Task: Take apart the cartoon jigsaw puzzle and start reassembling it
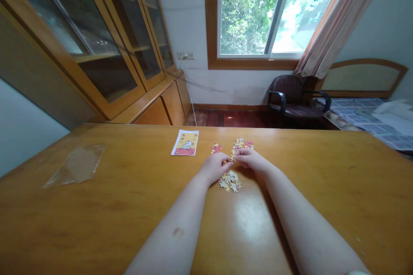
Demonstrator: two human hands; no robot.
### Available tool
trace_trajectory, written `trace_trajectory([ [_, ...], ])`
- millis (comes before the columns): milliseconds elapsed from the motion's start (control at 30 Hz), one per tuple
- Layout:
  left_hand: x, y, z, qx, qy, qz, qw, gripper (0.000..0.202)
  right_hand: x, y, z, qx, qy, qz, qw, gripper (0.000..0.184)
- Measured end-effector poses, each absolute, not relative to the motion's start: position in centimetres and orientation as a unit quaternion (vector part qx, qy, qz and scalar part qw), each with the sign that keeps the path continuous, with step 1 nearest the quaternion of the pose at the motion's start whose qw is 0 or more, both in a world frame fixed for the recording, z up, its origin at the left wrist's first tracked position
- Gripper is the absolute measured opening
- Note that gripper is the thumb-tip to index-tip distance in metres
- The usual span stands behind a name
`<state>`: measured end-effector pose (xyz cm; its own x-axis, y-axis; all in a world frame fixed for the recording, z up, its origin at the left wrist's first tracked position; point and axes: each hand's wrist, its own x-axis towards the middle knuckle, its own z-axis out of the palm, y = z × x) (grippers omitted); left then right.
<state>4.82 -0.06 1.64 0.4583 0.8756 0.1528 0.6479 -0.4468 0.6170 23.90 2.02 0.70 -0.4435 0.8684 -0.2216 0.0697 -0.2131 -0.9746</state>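
Observation:
My left hand (215, 166) is curled in a pinch over the table, its fingertips meeting a small yellow jigsaw puzzle piece (232, 158). From the other side, my right hand (250, 157) pinches at the same spot, thumb and forefinger close together; the fingers partly hide what is there. A pile of mostly pale puzzle pieces (230, 181) lies just below my hands. Pink and yellow pieces (216, 148) sit beyond my left hand. More mixed pieces (240, 142) are spread beyond my right hand.
A picture card (185, 142) with a white animal lies left of the pieces. Farther left is a clear plastic bag (77, 165). The wooden table (129, 223) ends at a far edge, with an armchair (288, 94) and a glass-door cabinet (129, 43) beyond.

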Motion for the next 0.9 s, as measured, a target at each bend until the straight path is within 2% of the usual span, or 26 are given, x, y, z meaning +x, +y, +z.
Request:
trace_trajectory([
  [133,4.72,-0.11,1.70,0.818,0.460,0.233,0.257,0.026,23.80,2.35,0.25,-0.447,-0.522,0.621,0.377,0.034],
  [233,4.64,-0.12,1.83,0.813,0.470,0.235,0.252,0.029,23.71,2.41,0.00,-0.468,-0.548,0.572,0.391,0.034],
  [433,4.52,0.18,1.66,0.786,0.523,0.233,0.235,0.027,23.52,2.02,0.12,-0.489,-0.610,0.528,0.333,0.034],
  [733,4.40,0.21,1.85,0.757,0.562,0.260,0.211,0.024,23.64,2.17,-0.27,-0.490,-0.654,0.495,0.297,0.031],
  [900,4.17,0.29,1.53,0.739,0.629,0.194,0.143,0.027,23.81,1.81,0.39,-0.442,-0.753,0.454,0.178,0.031],
])
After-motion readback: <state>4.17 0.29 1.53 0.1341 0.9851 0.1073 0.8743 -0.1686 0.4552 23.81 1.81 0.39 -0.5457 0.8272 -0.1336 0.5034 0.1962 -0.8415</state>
